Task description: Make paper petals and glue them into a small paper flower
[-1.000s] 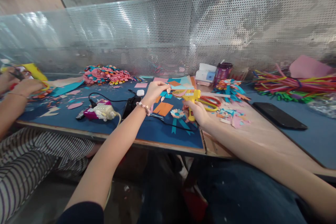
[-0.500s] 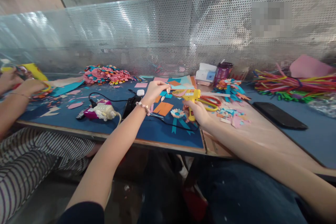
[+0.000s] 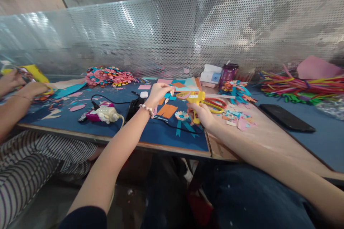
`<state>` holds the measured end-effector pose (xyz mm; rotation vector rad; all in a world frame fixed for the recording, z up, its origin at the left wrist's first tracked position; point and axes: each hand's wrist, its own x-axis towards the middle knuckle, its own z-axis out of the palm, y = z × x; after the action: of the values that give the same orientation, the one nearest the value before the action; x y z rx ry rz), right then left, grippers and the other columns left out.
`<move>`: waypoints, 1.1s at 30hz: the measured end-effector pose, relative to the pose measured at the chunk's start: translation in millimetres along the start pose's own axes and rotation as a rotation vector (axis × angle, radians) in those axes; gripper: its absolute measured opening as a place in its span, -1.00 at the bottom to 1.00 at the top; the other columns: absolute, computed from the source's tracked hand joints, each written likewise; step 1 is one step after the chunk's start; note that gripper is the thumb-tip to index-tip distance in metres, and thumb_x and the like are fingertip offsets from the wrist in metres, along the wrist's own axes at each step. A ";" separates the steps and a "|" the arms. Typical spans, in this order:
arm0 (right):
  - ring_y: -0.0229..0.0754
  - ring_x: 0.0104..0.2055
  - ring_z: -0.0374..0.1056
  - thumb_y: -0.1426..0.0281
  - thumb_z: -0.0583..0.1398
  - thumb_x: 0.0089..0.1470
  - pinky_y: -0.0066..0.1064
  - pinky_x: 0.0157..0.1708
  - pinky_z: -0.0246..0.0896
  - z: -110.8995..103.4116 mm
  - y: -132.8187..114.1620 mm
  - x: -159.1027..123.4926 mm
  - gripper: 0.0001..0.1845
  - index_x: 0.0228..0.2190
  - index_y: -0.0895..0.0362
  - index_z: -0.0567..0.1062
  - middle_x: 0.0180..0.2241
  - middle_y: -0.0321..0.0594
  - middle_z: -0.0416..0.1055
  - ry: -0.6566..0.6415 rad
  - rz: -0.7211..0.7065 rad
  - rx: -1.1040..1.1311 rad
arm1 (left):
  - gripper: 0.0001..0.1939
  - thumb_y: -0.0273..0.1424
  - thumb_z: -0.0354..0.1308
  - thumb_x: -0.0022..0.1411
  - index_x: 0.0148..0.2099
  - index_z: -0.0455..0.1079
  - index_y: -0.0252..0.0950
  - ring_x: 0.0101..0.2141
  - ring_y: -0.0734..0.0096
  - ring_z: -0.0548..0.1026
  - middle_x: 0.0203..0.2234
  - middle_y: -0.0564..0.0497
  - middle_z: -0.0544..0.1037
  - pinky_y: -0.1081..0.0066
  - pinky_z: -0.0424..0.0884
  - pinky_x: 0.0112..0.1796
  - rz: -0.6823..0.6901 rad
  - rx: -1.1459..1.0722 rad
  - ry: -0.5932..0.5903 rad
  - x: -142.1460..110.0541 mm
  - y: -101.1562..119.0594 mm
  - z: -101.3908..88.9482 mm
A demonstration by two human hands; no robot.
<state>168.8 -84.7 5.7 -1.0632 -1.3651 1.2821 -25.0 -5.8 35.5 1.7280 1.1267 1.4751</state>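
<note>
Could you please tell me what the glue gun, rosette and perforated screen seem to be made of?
Glue gun: probably hard plastic, smooth and uniformly yellow. Rosette: likely matte paper or thin card, with flat, fork-cut tails. Perforated screen: apparently metal, silvery with bright reflections.

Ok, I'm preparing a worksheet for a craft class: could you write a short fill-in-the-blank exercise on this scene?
1. The left hand pinches a small pale piece, while the right hand holds a glue gun coloured ____.
2. The black phone lies to the ____ of both hands.
3. The clothing at the far left is patterned with ____.

Missing words: yellow; right; stripes.
</note>
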 end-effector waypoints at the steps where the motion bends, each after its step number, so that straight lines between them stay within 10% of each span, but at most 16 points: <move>1: -0.33 -0.80 0.12 0.24 0.17 -0.04 -0.48 -0.85 0.06 -0.2 -0.1 0.0 -0.72 -0.62 0.15 0.33 -0.78 -0.40 0.13 0.000 -0.004 -0.001 | -0.82 -0.35 0.22 0.00 -0.57 0.47 -0.32 -0.38 0.33 0.51 -0.52 -0.07 0.56 0.33 0.38 -0.21 0.000 0.003 -0.002 0.4 -1.2 -0.2; 33: -0.29 -0.82 0.14 0.25 0.15 -0.03 -0.46 -0.84 0.04 0.0 -3.4 -2.8 -0.75 -0.60 0.14 0.32 -0.81 -0.39 0.17 0.004 -0.020 -0.055 | -0.86 -0.34 0.25 -0.05 -0.51 0.46 -0.32 -0.31 0.31 0.51 -0.43 -0.10 0.58 0.32 0.37 -0.18 -0.078 -0.026 0.025 -0.5 1.1 -0.5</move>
<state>169.3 -87.6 8.9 -1.0868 -1.4117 1.2335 -25.2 -6.7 36.3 1.6330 1.1695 1.4614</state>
